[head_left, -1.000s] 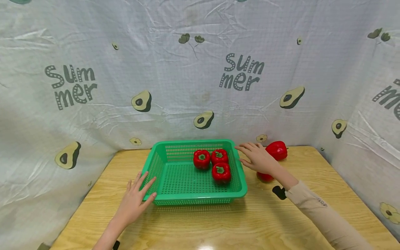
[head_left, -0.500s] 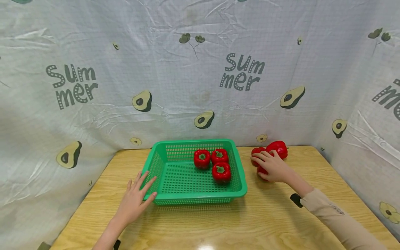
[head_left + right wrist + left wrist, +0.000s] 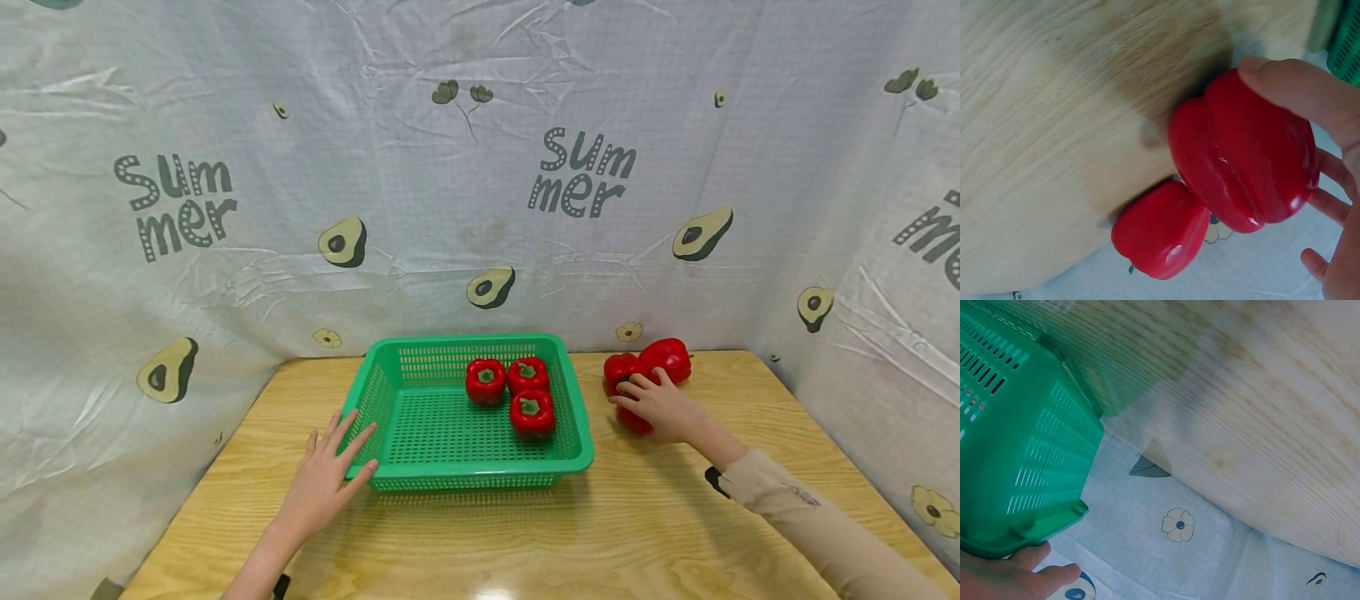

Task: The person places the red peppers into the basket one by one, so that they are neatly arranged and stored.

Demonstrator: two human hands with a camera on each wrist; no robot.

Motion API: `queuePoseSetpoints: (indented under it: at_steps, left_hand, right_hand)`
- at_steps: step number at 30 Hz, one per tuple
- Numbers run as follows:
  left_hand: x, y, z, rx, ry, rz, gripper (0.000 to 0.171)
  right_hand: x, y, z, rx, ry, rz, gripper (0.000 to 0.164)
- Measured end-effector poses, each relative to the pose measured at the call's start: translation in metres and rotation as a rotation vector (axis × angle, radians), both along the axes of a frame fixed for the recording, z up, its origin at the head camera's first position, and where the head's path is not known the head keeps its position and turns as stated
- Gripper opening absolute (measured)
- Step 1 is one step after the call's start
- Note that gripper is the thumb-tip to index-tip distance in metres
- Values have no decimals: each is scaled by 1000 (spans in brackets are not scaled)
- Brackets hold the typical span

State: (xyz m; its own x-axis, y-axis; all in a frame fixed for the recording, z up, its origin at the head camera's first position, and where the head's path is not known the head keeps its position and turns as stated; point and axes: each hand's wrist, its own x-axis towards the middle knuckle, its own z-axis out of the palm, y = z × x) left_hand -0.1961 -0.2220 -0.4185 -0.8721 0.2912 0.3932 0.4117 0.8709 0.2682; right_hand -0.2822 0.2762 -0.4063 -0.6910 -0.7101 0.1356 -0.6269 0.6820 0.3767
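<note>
My left hand (image 3: 318,483) rests with spread fingers on the left rim of a green plastic basket (image 3: 480,471). Its fingertips also show under that rim in the left wrist view. To the right of the basket, my right hand (image 3: 667,407) holds a red bell pepper (image 3: 1247,150), thumb on one side and fingers on the other. That pepper sits nearest me in a cluster; behind it lie a second pepper (image 3: 622,367) and a larger-looking one (image 3: 667,360) on its side. Inside the basket, three red bell peppers (image 3: 486,383) stand stem up toward the right.
The wooden table (image 3: 480,542) carries the basket and the loose peppers. A printed cloth (image 3: 420,208) with avocados and lettering hangs behind and along both sides, close to the table's far edge.
My right hand has left the basket's right rim, moved right and come down onto the nearest loose pepper. The left hand and basket have stayed put.
</note>
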Motion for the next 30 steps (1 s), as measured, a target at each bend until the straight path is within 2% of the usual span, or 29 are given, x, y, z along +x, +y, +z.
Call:
queuePoseSetpoints:
  at_steps: [8,16,19,30]
  left_hand:
    - [1,0,0,1,1,-1,50]
    - [0,0,-2,-8,15,4,50]
    - [0,0,-2,-8,16,3,50]
    - [1,0,-2,8,13,-1,50]
  right_hand:
    - [-6,2,-7,99,11,-47,63]
    - [-10,2,-12,161,102,-25,61]
    - [-11,1,-12,179,101,-24,61]
    - [-9,4,-9,136,79,-33,63]
